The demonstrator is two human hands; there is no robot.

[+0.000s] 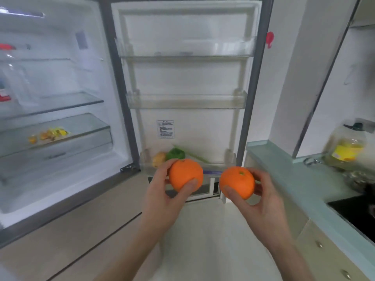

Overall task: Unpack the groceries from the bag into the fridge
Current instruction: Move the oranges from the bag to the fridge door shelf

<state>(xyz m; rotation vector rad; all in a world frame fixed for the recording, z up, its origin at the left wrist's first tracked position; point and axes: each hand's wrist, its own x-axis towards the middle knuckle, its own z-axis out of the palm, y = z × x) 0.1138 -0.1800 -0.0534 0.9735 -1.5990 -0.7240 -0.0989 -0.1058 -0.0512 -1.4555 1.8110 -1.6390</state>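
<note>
While the left hand point(162, 196) grips one orange point(185, 175) at six o'clock, the right hand point(261, 199) grips another orange point(237, 182) beside it; the fridge door point(182, 78) label point(165, 129) at twelve is unreadable

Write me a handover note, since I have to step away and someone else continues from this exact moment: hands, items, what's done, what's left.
Left hand grips one orange; right hand grips the other orange. Both are held in front of the open fridge door's bottom bin.
Done: a green vegetable and a brownish item sit in that bin; yellow packets lie on a lower fridge shelf.
Left: put both oranges away. The bag is out of view, so its contents are unknown.
</note>
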